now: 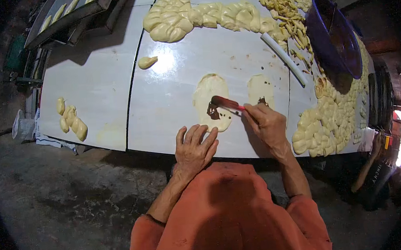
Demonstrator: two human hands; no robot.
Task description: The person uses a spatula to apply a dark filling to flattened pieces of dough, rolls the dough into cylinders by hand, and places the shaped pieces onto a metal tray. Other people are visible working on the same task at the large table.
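Two flat oval pieces of dough lie on the white table before me. My right hand (266, 122) grips a spatula (227, 103) with a red handle and a brown-smeared blade. Its blade rests over the left dough oval (211, 88), where a patch of dark brown filling (213, 112) and a few dark specks sit. The right dough oval (257, 87) carries a smaller brown smear, partly hidden by my right hand. My left hand (196, 146) holds nothing, its fingers spread at the near edge of the left oval.
Dough pieces (169, 15) line the far side, with more heaped at right (330, 120). A purple basin (317, 33) stands far right, beside a white rod (283, 58) and yellow strips (290, 19). Metal trays (70, 18) jut in at upper left. Another person (376, 175) is at far right.
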